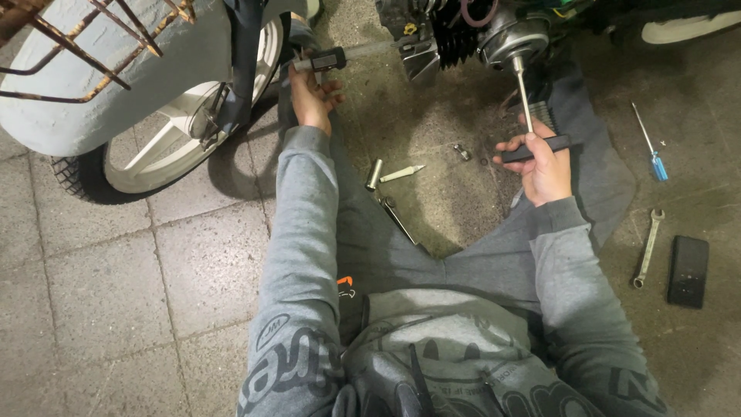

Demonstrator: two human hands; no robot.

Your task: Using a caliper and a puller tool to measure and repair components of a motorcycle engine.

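My left hand (312,96) holds a digital caliper (340,57) whose long metal beam reaches right toward the finned engine (455,31) of a small motorbike. My right hand (543,166) grips the black handle of a T-shaped wrench (525,93). Its steel shaft runs up into the round silver engine cover (513,37). Both arms are in grey sleeves, and I sit on the ground facing the engine.
A white-rimmed wheel (166,139) and white fender stand at left. On the ground lie a socket (373,174), a small metal piece (401,173), a flat tool (397,220), a blue-handled screwdriver (650,147), a combination spanner (647,249) and a black phone (688,270).
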